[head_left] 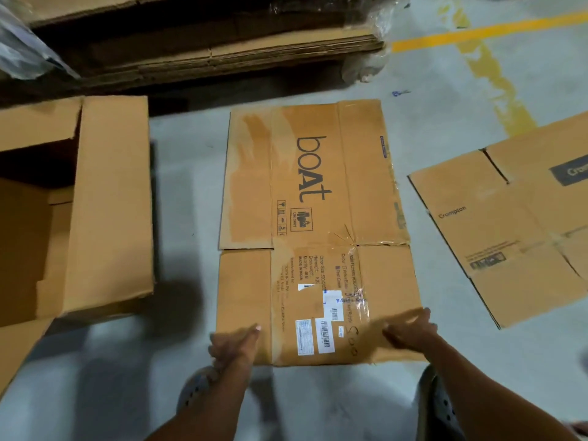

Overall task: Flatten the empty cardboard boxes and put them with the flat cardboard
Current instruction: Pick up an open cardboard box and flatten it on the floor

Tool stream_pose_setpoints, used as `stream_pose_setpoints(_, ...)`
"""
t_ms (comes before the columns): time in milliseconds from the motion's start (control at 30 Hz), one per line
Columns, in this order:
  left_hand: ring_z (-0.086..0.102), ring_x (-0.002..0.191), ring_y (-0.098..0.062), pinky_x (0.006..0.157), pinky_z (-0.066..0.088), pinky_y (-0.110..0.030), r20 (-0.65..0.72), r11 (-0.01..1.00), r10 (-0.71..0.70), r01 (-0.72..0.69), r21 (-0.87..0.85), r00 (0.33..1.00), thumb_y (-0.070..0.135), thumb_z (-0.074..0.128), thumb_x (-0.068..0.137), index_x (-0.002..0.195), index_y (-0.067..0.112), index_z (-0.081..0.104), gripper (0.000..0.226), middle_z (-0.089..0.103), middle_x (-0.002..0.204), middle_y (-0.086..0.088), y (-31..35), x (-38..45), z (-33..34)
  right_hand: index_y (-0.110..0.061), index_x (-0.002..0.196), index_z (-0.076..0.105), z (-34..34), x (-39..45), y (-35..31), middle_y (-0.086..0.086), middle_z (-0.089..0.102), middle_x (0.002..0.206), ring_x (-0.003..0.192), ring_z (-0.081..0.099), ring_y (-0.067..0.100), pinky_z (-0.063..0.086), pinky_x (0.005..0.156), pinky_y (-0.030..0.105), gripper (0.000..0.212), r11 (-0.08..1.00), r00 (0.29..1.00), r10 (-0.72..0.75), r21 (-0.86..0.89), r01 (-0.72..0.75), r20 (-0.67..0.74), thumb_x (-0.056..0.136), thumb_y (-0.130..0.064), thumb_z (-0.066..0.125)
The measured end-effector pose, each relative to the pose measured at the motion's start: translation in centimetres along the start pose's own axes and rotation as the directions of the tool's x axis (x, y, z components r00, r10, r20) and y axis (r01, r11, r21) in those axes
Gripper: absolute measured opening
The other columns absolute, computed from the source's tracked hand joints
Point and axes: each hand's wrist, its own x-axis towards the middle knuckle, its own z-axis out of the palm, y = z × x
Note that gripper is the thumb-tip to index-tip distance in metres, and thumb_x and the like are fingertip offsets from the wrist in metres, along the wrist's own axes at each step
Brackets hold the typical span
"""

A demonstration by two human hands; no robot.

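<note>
Head view: your left hand (235,343) and right hand (409,329) sit well apart at the near end of the flattened boAt box (311,230), one at each near corner. Both are motion-blurred. The left hand's fingers look curled at the box's near-left edge, and the right hand lies over the near-right corner, but you cannot tell from this blur whether either one truly grips the cardboard or only rests on it. The boAt box lies flat on the grey floor (187,173), its printed side up, labels and clear tape near your hands. To its left stands an open box (73,205), still unflattened, flaps up. To its right lies a flattened Crompton box (521,224). Beyond it, a stack of flat cardboard (222,55) runs along the far edge, partly wrapped in plastic film.
</note>
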Motion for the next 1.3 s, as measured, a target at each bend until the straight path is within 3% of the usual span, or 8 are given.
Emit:
stream_pose_setpoints(167,0.043,0.128,-0.047,0.106,0.041,-0.060,0.022,0.977,0.024,-0.028,0.211,0.999,0.071,0.085,0.052,0.143,0.020,0.031,0.117,0.041,0.140,-0.022,0.5,1.5,-1.0,-0.017,0.151,0.012,0.8,0.9,0.7,0.021,0.032,0.143,0.132,0.041,0.044,0.044,0.105,0.053,0.130,0.999,0.995,-0.040,0.029,0.043,-0.095,0.055,-0.054,0.092)
stream_pose_setpoints(300,0.057,0.122,-0.042,0.110,0.038,-0.054,0.123,0.967,0.118,-0.143,0.212,0.985,0.076,0.080,0.056,0.140,0.018,0.051,0.106,0.061,0.134,-0.017,0.4,3.0,-4.7,-0.018,0.143,0.033,-0.7,1.7,1.1,0.016,0.053,0.131,0.119,0.054,0.040,0.046,0.102,0.056,0.118,0.991,0.989,-0.040,0.121,0.057,-0.140,0.050,-0.068,0.085)
stream_pose_setpoints(433,0.064,0.107,-0.032,0.098,0.052,-0.045,0.449,0.961,0.258,-0.277,-0.025,0.855,0.040,0.091,0.069,0.135,0.003,0.057,0.083,0.067,0.124,-0.015,1.4,3.3,-7.0,-0.007,0.124,0.061,-2.8,1.4,2.0,0.012,0.069,0.112,0.094,0.064,0.031,0.055,0.088,0.048,0.084,0.952,0.974,-0.217,0.208,0.225,-0.061,0.063,-0.059,0.086)
stream_pose_setpoints(533,0.067,0.109,-0.027,0.096,0.053,-0.042,0.571,0.937,0.330,-0.334,-0.102,0.752,0.053,0.090,0.063,0.133,0.012,0.057,0.088,0.069,0.123,-0.010,3.0,2.3,-8.0,-0.018,0.133,0.052,-4.2,-0.6,1.6,0.005,0.066,0.118,0.102,0.065,0.028,0.054,0.091,0.046,0.079,0.905,0.925,-0.358,0.291,0.310,0.130,0.069,-0.052,0.085)
stream_pose_setpoints(633,0.067,0.107,-0.028,0.100,0.052,-0.043,0.482,0.886,0.427,-0.460,-0.055,0.765,0.032,0.080,0.085,0.132,0.011,0.061,0.055,0.070,0.115,-0.006,4.0,0.4,-8.1,-0.024,0.137,0.047,-4.4,-2.2,0.8,0.002,0.065,0.122,0.107,0.065,0.027,0.054,0.097,0.052,0.083,0.869,0.876,-0.454,0.298,0.395,0.162,0.070,-0.064,0.077)
stream_pose_setpoints(733,0.069,0.108,-0.033,0.099,0.053,-0.045,0.327,0.867,0.482,-0.497,-0.041,0.813,0.018,0.070,0.094,0.129,0.008,0.066,0.036,0.071,0.108,-0.006,4.3,-1.8,-7.7,-0.025,0.134,0.046,-4.7,-6.4,-0.4,0.002,0.064,0.118,0.097,0.065,0.024,0.051,0.095,0.052,0.045,0.798,0.869,-0.493,0.421,0.432,0.042,0.095,-0.039,0.064)
stream_pose_setpoints(900,0.066,0.098,-0.030,0.090,0.052,-0.038,0.230,0.837,0.542,-0.543,-0.064,0.808,0.012,0.070,0.093,0.126,0.005,0.067,0.034,0.068,0.102,-0.007,5.3,-6.3,-10.8,-0.027,0.124,0.047,-6.8,-12.3,-0.2,-0.015,0.060,0.098,0.080,0.061,0.009,0.051,0.080,0.042,0.027,0.702,0.836,-0.538,0.489,0.517,-0.111,0.100,-0.024,0.060)
stream_pose_setpoints(1300,0.058,0.105,-0.019,0.095,0.044,-0.028,0.266,0.770,0.635,-0.621,-0.146,0.725,0.014,0.066,0.095,0.133,0.019,0.060,0.038,0.065,0.120,-0.001,2.1,-16.1,-15.9,-0.019,0.120,0.053,-12.0,-20.6,5.3,0.001,0.069,0.102,0.079,0.067,0.014,0.049,0.048,0.014,0.028,0.662,0.758,-0.596,0.372,0.651,-0.265,0.095,-0.015,0.065)
